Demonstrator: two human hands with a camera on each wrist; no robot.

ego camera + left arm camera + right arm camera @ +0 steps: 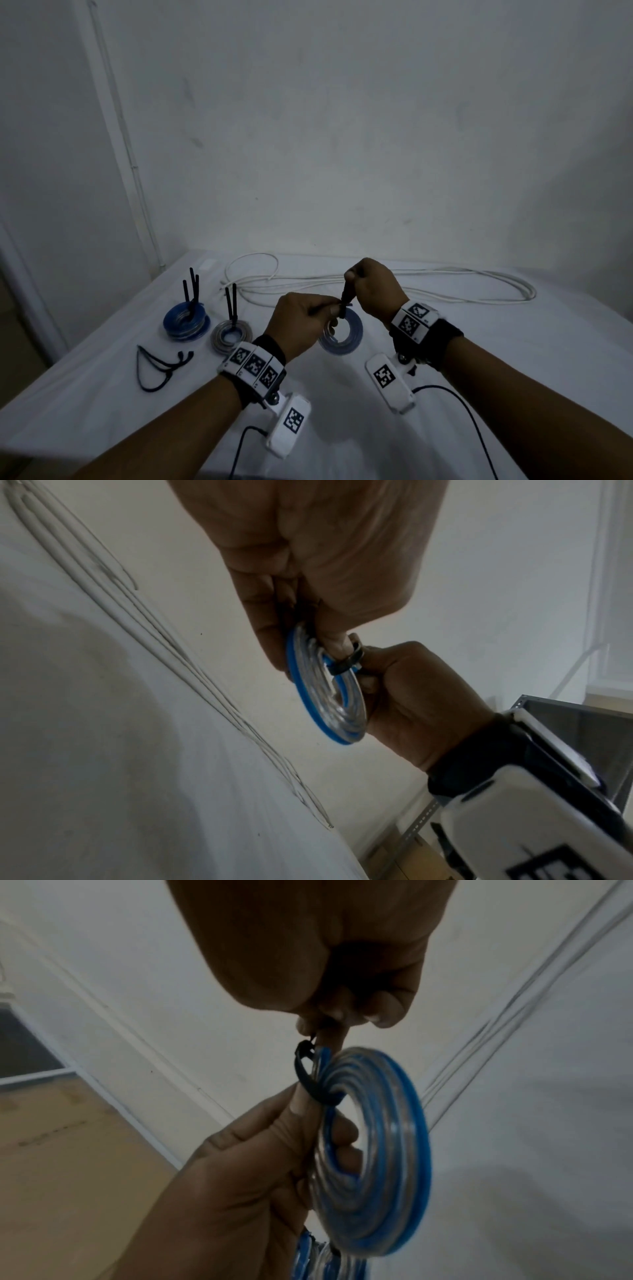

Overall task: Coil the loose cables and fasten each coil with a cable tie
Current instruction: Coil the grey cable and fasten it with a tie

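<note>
We are holding a blue and clear coil (342, 330) above the white-covered table (102, 394), our left hand (301, 325) gripping it at its upper rim, thumb lying on one flat face and curled fingers (344, 1130) pressing the other face, so that the coil is hanging edge-up just below and between our two fists. A black cable tie (308, 1077) is looping round the coil's windings right at the tip of our left thumb, passing through the central hole and over the outer rim. Our right hand (373, 289) is closing into a fist just above the left, its thumb and forefinger pinching the free tail of the tie, which is rising from the loop up into the fist; the locking head appears to be sitting at the top of the loop, though blur in the right wrist view is making this uncertain. Beyond the right knuckles, a loose white cable (445, 284) is lying in long open loops on the cloth. Out past the left hand's knuckles, two finished coils are resting on the table, a blue one (186, 320) and a grey one (231, 335), each with black tie tails standing upright from it. Nearer the left wrist, spare black ties (157, 370) are lying in a loose bunch on the cloth.
</note>
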